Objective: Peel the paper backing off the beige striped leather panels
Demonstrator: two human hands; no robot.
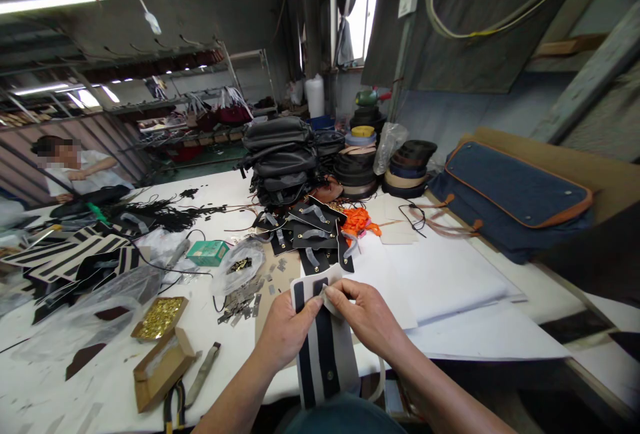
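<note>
At the left, the shallow box of brass-coloured bits [159, 317] lies on the desk [113, 397] beside an open cardboard box [163, 369], well clear of the elbows, a sensible place for small parts. Flat metal plates [243, 301] lie loose nearer the work; keeping the panel's edge off them would avoid scattering or scratching. The left hand [287, 327] is closed on the side of the striped panel [319, 347], thumb on its face near the top, fingers hidden behind; that grip should stay firm and flat so the panel does not twist. The panel hangs upright before the body, at the desk's near edge. At its top, the right hand [367, 317] has thumb and forefinger pinched together on a small pale piece [325, 289], its exact form too small to tell; light, even pressure close to the panel would suit it best
</note>
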